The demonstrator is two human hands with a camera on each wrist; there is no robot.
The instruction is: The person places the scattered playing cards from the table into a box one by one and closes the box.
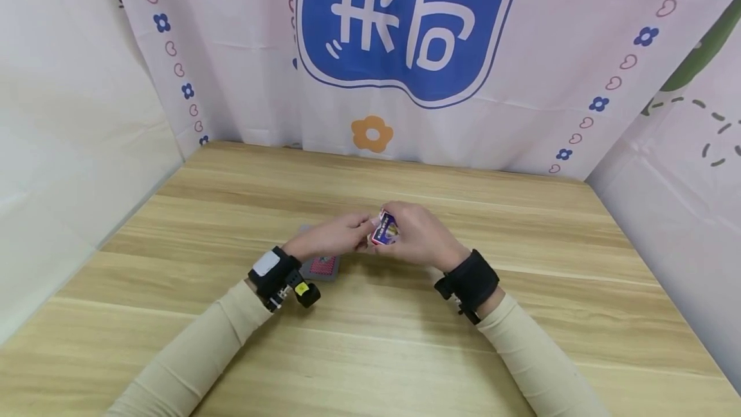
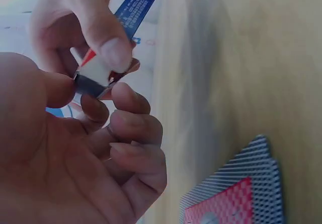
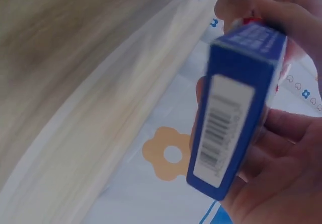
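Observation:
My right hand [image 1: 425,237] holds a small blue card box [image 1: 386,229] a little above the table, thumb on one side and fingers on the other. Up close in the right wrist view, a white barcode label shows on the narrow end of the card box [image 3: 198,148]. At the opposite end, my left hand [image 1: 332,237] pinches the box's end flap between thumb and forefinger, its other fingers loosely curled in the left wrist view. Below the left hand lies a deck of playing cards [image 1: 324,267] with red and grey patterned backs, partly hidden by that hand.
The wooden table [image 1: 370,352] runs back to a white cloth [image 1: 249,101] with a blue emblem and an orange flower. Further white cloths hang along the left and right sides. Each wrist bears a black strap [image 1: 475,280] with a camera.

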